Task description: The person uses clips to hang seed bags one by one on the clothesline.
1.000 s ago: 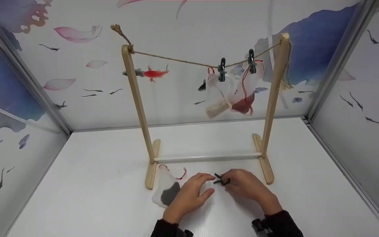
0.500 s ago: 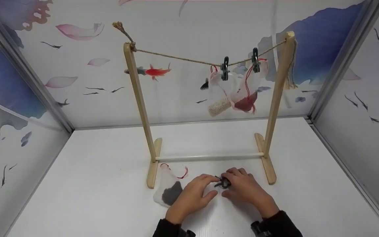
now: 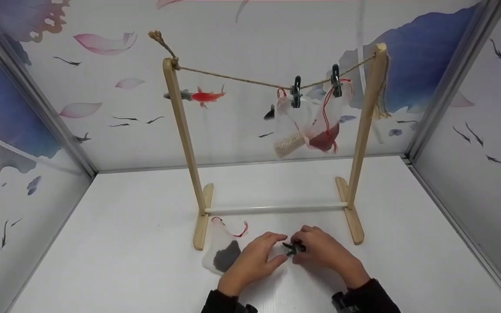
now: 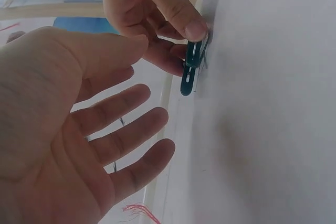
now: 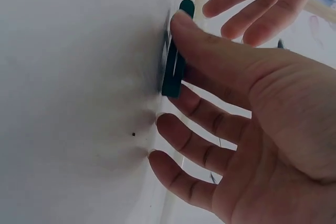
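My right hand (image 3: pixel 326 254) pinches a dark green clothespin (image 5: pixel 173 74) low over the white table, its thumb pressed on the side. In the left wrist view, the far end of the clothespin (image 4: pixel 187 83) sticks out past the right thumb. Beside it, my left hand (image 3: pixel 257 258) holds nothing; its fingers are spread and loosely bent, close to the pin in the head view. Left of that hand lies a small white mesh bag (image 3: pixel 218 234) with dark grey contents and a red drawstring, its lower right part covered by the hand.
Behind the hands stands a wooden frame (image 3: pixel 184 134) with a rope (image 3: pixel 237 79) strung across its top. Two clothespins (image 3: pixel 296 92) hold up two mesh bags, one with a beige cylinder (image 3: pixel 289 144), one with reddish contents (image 3: pixel 324 139). A white rod (image 3: pixel 272 208) joins the feet.
The clothespin has turned a little in my right hand and sits slightly nearer me. My left fingertips, right at it half a second ago, are now a little apart. The bags stay put.
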### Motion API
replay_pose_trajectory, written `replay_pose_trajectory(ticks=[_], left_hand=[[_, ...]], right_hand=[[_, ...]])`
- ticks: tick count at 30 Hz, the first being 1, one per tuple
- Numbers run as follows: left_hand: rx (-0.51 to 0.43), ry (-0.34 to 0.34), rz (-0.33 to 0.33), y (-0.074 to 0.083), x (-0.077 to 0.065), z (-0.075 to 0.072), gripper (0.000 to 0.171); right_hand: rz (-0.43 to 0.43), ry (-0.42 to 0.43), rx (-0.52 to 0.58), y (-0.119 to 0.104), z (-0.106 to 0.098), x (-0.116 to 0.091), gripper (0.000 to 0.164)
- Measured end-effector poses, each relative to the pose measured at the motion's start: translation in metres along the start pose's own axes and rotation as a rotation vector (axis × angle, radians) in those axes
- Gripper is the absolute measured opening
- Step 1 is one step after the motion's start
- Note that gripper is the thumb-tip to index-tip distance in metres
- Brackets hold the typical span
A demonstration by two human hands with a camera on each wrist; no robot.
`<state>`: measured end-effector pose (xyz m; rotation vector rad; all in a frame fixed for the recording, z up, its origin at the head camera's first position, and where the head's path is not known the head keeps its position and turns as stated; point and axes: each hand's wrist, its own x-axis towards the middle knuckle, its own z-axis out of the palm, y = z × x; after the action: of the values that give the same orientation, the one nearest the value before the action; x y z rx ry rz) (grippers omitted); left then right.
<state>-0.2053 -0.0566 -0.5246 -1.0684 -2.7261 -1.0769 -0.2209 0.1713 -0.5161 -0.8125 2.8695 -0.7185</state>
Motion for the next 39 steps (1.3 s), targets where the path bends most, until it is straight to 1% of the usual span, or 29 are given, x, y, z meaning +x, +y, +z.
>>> replay_pose_trajectory(ticks=[4, 8, 10, 13, 16, 19, 26, 32, 35, 37, 39], left_hand=[[-0.075, 0.016, 0.001, -0.002, -0.002, -0.005, 0.053], [-0.184, 0.036, 0.009, -0.003, -0.002, -0.014, 0.063], [-0.231, 0.05, 0.022, -0.003, -0.002, -0.018, 0.064], [-0.268, 0.071, 0.048, -0.004, -0.001, -0.021, 0.059], [-0.281, 0.078, 0.066, -0.005, -0.001, -0.022, 0.052], [-0.292, 0.078, 0.076, -0.005, -0.002, -0.023, 0.05], [-0.281, 0.071, 0.04, -0.006, -0.004, -0.023, 0.055], [-0.298, 0.055, -0.003, -0.006, -0.004, -0.024, 0.05], [-0.296, 0.052, -0.012, -0.005, -0.004, -0.024, 0.047], [-0.295, 0.055, -0.003, -0.004, -0.004, -0.024, 0.045], [-0.289, 0.064, 0.021, -0.004, -0.003, -0.024, 0.042]], right_hand=[[-0.051, -0.015, 0.054, 0.0, -0.008, -0.001, 0.037], [-0.083, -0.023, 0.136, -0.006, -0.021, -0.005, 0.041], [-0.105, -0.016, 0.168, -0.01, -0.028, -0.007, 0.042], [-0.158, 0.012, 0.183, -0.015, -0.035, -0.011, 0.043], [-0.184, 0.026, 0.177, -0.017, -0.037, -0.011, 0.042], [-0.204, 0.023, 0.178, -0.019, -0.038, -0.011, 0.042], [-0.194, 0.031, 0.202, -0.02, -0.038, -0.011, 0.043], [-0.183, 0.019, 0.212, -0.021, -0.038, -0.01, 0.045], [-0.181, 0.014, 0.209, -0.021, -0.038, -0.01, 0.047], [-0.187, 0.016, 0.205, -0.021, -0.038, -0.01, 0.047], [-0.193, 0.02, 0.202, -0.022, -0.038, -0.01, 0.045]])
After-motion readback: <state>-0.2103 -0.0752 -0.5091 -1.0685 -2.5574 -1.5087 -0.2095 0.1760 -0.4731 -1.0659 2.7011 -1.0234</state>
